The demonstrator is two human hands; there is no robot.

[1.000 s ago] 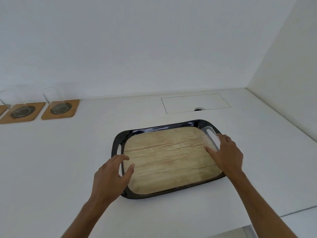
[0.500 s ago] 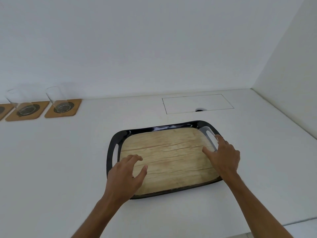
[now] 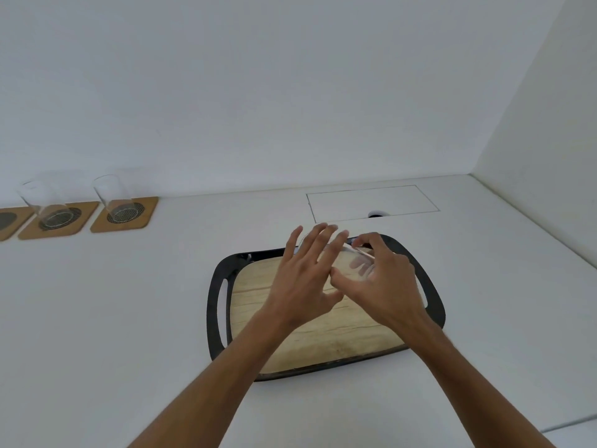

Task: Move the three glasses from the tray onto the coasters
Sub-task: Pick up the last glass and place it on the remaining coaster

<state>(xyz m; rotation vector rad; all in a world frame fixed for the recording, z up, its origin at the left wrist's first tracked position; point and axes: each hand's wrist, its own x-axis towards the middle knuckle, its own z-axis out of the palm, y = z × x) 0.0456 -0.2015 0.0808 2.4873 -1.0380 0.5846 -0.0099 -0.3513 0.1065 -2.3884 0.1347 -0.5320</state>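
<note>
A black tray (image 3: 214, 305) with a wood-look floor lies on the white counter in front of me. Both hands hover over its far half. My right hand (image 3: 384, 286) curls around a clear glass (image 3: 358, 258), which is tilted and hard to make out; fingers show through it. My left hand (image 3: 303, 279) is spread flat against the glass's left side. At the far left lie three cork coasters. A glass (image 3: 111, 197) stands on the nearest coaster (image 3: 142, 218), and another glass (image 3: 40, 202) on the middle coaster (image 3: 77, 223). The third coaster (image 3: 6, 221) is cut off by the frame edge.
A rectangular hatch (image 3: 371, 202) with a small dark hole (image 3: 376, 215) is set into the counter behind the tray. White walls close the back and the right side. The counter's front edge (image 3: 568, 426) shows at the lower right.
Both hands left the tray's two sides and came together over its far middle. A clear glass now shows in my right hand, where the tray floor was bare before.
</note>
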